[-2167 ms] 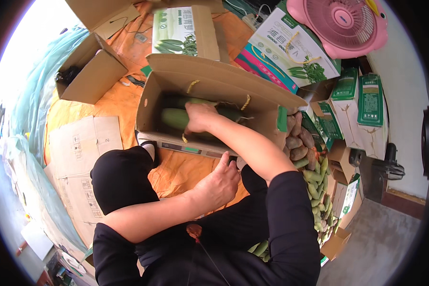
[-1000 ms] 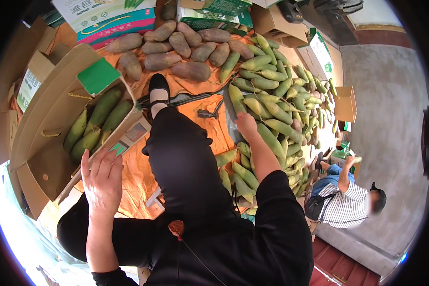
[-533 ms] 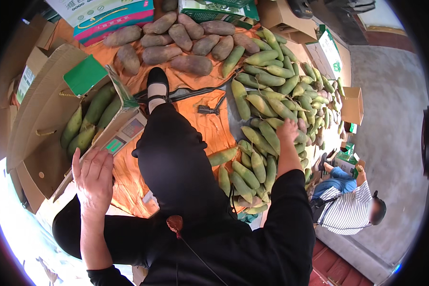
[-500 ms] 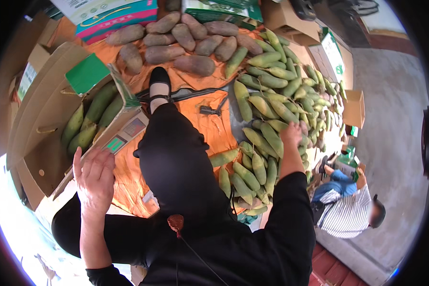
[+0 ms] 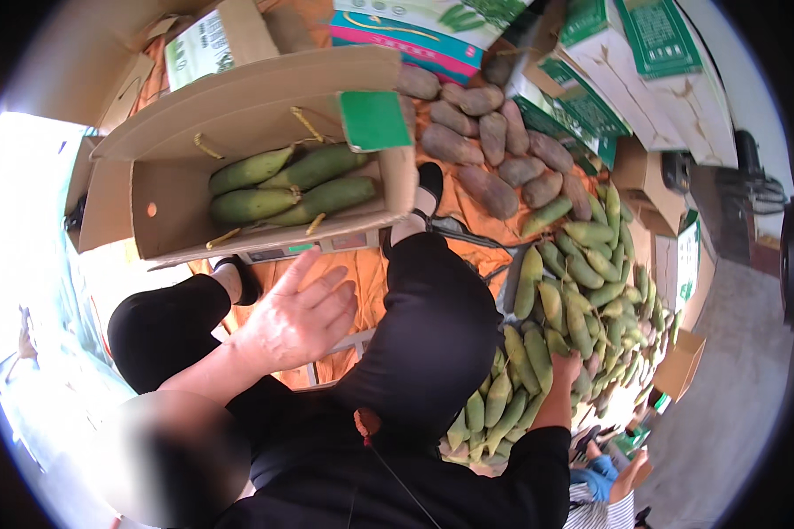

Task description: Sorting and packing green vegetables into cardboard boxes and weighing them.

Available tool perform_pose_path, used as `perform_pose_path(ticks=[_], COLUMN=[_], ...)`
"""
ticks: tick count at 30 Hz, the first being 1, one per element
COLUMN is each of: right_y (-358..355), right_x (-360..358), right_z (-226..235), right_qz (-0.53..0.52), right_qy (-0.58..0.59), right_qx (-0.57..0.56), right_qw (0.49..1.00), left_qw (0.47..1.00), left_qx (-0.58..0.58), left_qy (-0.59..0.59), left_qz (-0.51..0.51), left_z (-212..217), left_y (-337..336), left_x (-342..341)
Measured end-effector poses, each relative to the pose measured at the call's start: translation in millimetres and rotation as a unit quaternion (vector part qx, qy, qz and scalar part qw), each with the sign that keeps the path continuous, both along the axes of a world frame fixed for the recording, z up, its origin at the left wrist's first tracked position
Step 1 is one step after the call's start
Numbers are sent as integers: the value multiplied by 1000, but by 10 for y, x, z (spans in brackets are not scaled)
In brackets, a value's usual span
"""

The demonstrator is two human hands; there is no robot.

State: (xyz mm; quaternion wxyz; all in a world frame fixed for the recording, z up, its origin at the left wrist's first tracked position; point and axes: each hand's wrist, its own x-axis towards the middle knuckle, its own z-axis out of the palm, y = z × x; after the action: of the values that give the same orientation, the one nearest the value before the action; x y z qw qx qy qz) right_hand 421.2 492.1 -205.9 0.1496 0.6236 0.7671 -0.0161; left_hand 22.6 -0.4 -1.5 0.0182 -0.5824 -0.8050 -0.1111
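1. From where I stand, the green radishes [image 5: 578,328] lie heaped right of centre in the frame.
2. The right hand [image 5: 568,368] reaches into the heap's lower part, radishes close around it; I can't tell whether its fingers grip one.
3. The left hand [image 5: 304,317], well apart from the heap, is empty, fingers loosely spread, just below the open carton [image 5: 265,79].
4. Four more radishes [image 5: 250,204] lie inside that carton, upper left.
5. Reddish-brown roots [image 5: 488,191] lie above the heap.
6. A co-worker [image 5: 602,507] shows at lower right.
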Motion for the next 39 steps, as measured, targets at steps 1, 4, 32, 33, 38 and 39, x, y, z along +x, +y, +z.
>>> perform_pose_path(ticks=[1, 4, 32, 33, 38, 39], right_y=[-88, -178, -3233, -3284, -3331, -3304], right_x=[-117, -434, -4670, -4701, -4693, -4655], right_z=[83, 276, 2684, 2619, 2392, 2388], right_qz=[-5, 23, 637, 635, 637, 670], right_qy=[-18, -20, 382, 380, 318, 331], right_qx=[10, 22, -244, -242, -195, -170], right_qw=[1000, 999, 623, 627, 674, 642], left_qw=[1000, 1000, 1000, 1000, 999, 999], left_qx=[-7, 5, 14, 14, 22, 23], left_qy=[-9, -11, -21, -24, -33, -28], left_qz=[-15, -25, -15, -13, -13, -14], left_z=[10, -35, 6, 21, 53, 53], left_y=[-5, -44, -342, -344, -353, -348], left_x=[6, 14, 45, 42, 51, 52])
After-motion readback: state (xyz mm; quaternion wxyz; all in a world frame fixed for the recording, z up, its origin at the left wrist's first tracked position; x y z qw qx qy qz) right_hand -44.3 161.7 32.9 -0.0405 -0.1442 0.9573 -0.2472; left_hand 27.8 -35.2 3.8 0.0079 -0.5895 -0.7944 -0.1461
